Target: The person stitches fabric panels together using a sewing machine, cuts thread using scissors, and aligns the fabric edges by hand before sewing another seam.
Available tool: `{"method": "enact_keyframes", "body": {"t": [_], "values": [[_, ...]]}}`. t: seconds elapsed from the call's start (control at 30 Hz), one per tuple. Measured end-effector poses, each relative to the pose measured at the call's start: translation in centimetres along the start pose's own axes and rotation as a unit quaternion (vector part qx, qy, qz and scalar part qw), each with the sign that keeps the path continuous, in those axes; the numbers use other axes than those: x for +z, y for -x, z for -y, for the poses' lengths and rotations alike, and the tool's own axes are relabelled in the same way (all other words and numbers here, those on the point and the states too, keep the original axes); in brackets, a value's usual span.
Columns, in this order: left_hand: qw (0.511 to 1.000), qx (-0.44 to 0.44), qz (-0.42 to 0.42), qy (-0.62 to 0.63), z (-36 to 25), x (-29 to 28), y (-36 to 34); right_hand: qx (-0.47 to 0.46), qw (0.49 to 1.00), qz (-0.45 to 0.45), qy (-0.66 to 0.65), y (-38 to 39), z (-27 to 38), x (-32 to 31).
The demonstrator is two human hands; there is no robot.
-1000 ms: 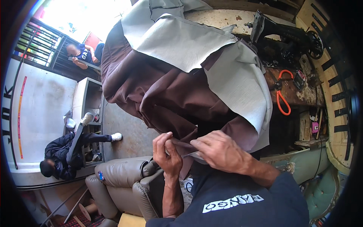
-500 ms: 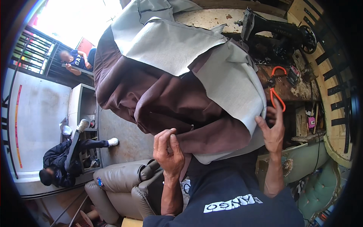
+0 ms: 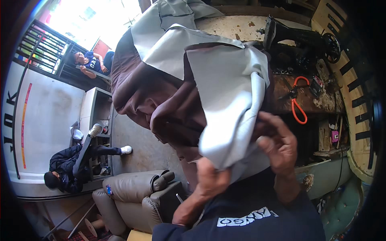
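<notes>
A large piece of brown upholstery material with a pale grey backing [image 3: 229,92] hangs over the work surface and down in front of me. Its grey side is folded over toward me, and brown folds [image 3: 173,104] show to the left. At the lower corner of the folded flap, my left hand [image 3: 212,178] is closed on the material, its fingers blurred. My right hand [image 3: 279,146] is beside the flap's right edge, fingers curved and apart from the thumb. Whether its fingertips touch the material is unclear.
A black sewing machine [image 3: 301,38] stands at the far right. Orange-handled scissors [image 3: 298,98] lie on the worn wooden table [image 3: 281,106]. A grey padded recliner [image 3: 132,190] is at lower left. Two people sit further left, one in dark clothes [image 3: 70,168], another in blue [image 3: 91,62].
My left hand has moved right and taken hold of the material's lower edge. The grey flap has been folded inward and leftward. My right hand has shifted slightly left and downward.
</notes>
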State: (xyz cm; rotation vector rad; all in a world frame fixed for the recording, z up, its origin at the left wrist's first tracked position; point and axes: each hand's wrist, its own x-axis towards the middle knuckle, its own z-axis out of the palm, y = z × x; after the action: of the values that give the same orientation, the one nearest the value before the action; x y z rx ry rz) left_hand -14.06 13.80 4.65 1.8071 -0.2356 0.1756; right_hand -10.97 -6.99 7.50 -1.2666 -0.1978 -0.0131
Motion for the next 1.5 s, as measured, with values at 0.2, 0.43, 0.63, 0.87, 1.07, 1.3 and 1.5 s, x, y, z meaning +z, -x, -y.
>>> {"method": "enact_keyframes", "body": {"t": [0.2, 0.43, 0.63, 0.87, 1.07, 1.3, 1.5], "values": [[0.974, -0.132, -0.172, 0.068, -5.4, -10.7, -8.1, 0.091, 0.958, -0.17, 0.213, 1.6, -6.9, -7.6], [0.971, -0.145, -0.152, 0.111, -8.4, -22.9, -20.7, 0.194, 0.95, 0.18, 0.166, 1.1, -19.8, 1.2], [0.977, -0.164, -0.121, 0.067, -8.5, -30.7, -23.1, 0.085, 0.953, 0.238, 0.169, -3.1, -26.9, 11.8], [0.977, -0.14, -0.131, 0.089, -11.2, -30.1, -22.7, 0.338, 0.863, 0.375, -0.004, -3.2, -22.8, 12.9], [0.996, -0.071, -0.051, -0.021, -11.5, -26.5, -26.0, 0.118, 0.98, 0.159, -0.024, -5.6, -24.8, 15.3], [0.994, -0.044, -0.038, -0.098, -14.8, -24.5, -25.5, 0.248, 0.901, 0.049, -0.353, -8.3, -20.7, 12.5], [0.978, -0.109, -0.162, 0.069, -12.6, -33.9, -20.0, 0.083, 0.899, -0.129, -0.409, -6.6, -8.9, -4.1]]}}
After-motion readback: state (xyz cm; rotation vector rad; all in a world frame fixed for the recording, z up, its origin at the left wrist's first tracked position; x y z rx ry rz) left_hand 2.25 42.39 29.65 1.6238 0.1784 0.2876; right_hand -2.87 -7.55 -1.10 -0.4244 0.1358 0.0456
